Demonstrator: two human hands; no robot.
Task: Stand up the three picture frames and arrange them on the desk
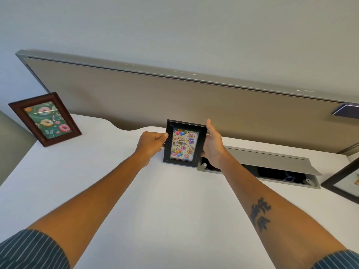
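I'm holding the black birthday frame upright on the white worktop, its bottom edge resting on the surface, picture side facing me. My left hand is gripping the frame's left edge, fingers curled shut around it, thumb on the front. My right hand is lying flat against the frame's right edge, fingers straight and extended upward, more pressing than clamping; whether any are wrapping behind the frame I cannot tell. So the frame is sitting squeezed between both hands.

Just right of the frame, a grey cable tray with its flap lifted is sitting in the worktop, partly under my right wrist. Far left of the frame, a brown donut frame is standing tilted back near the worktop's edge. Far right of the frame, a dark frame is showing only partly, cut off by the view's edge. Behind the frame a beige partition panel is running along the worktop.
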